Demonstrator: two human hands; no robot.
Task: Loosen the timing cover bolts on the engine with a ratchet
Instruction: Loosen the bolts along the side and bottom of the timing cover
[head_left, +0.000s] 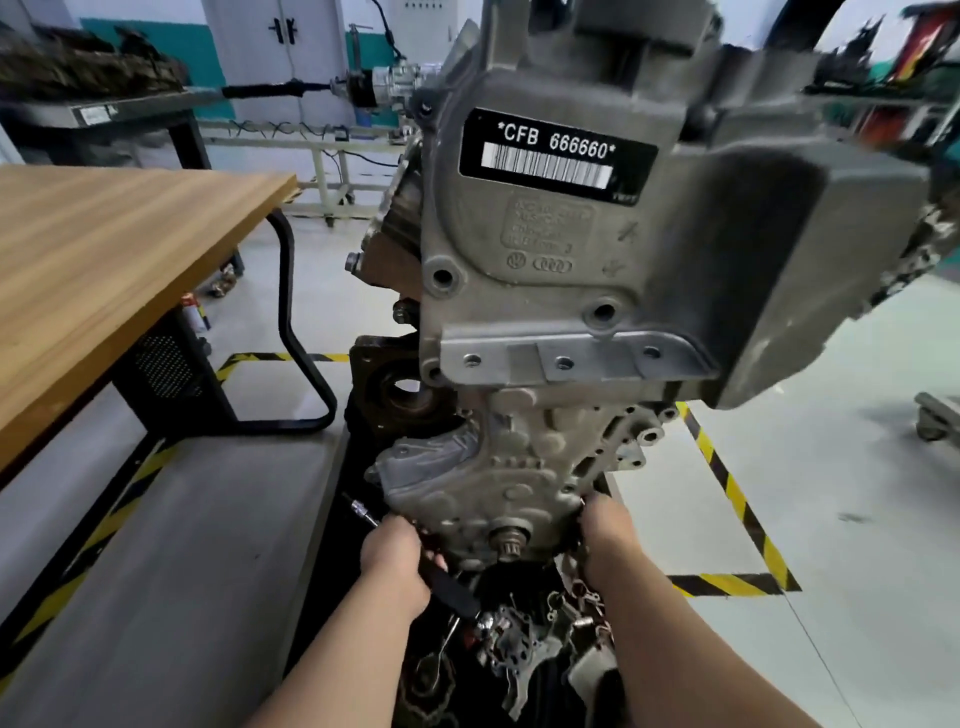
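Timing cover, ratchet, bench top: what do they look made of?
The timing cover: cast metal, probably aluminium; dull grey, grainy, with moulded ribs and bosses. The ratchet: bright polished steel shaft by the look, handle matte black, likely rubber or plastic, gripped by the left hand. The bench top: wood or wood-look laminate; straight grain, satin sheen.

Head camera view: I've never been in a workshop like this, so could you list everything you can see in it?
engine: one, grey metal, centre
timing cover: one, grey, lower end of the engine
label: one, black with white lettering and barcode, upper engine
table: one, wooden top on black frame, left
floor tape: several strips, yellow and black, on the floor both sides
loose parts: many, metal, heaped below the engine
ratchet: one, black handle with chrome end, lower left of the cover
left hand: one, grips the ratchet
right hand: one, at the cover's lower right edge, fingers hidden
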